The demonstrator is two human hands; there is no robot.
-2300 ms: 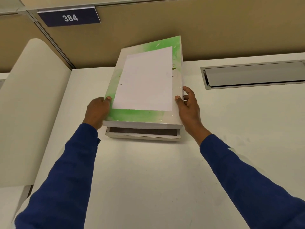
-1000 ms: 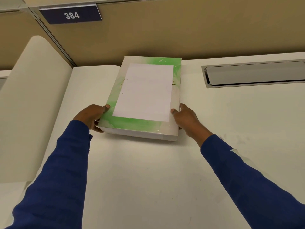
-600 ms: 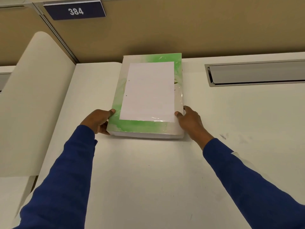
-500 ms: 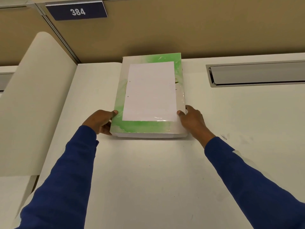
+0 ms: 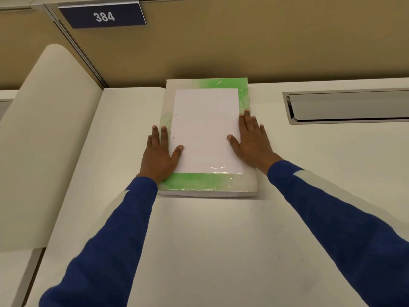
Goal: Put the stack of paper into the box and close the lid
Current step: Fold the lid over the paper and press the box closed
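A flat box (image 5: 208,182) lies on the white desk against the back partition, its lid down. The lid is grey-white with green smears and a white sheet stuck on its top. My left hand (image 5: 160,152) rests flat on the lid's left side, fingers spread, thumb on the white sheet. My right hand (image 5: 251,140) lies flat on the lid's right side in the same way. Neither hand grips anything. The stack of paper is out of sight, and the box's inside is hidden under the lid.
The white desk (image 5: 221,251) stretches toward me. A grey cable slot (image 5: 347,106) is set into the desk at the right. A cream rounded divider panel (image 5: 44,140) stands at the left. A tan partition with a sign reading 384 (image 5: 101,16) runs behind the box.
The lid came down from raised to flat on the box. My hands left the box's front corners and now lie flat on top of the lid.
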